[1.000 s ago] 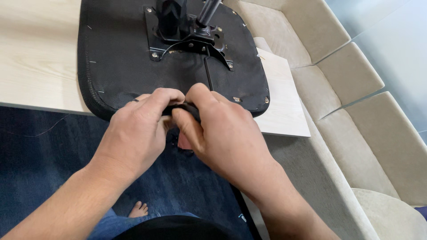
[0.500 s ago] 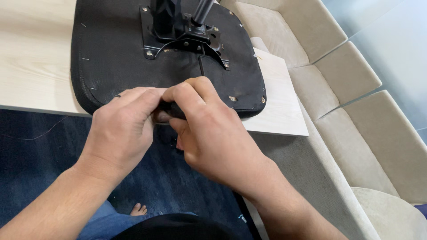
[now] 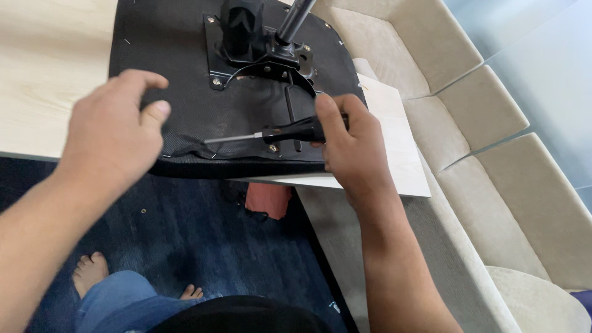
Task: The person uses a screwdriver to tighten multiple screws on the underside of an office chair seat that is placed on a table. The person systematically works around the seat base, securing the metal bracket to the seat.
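No package, label, sign or screen shows anywhere around the grip (the view is sharp enough to tell).
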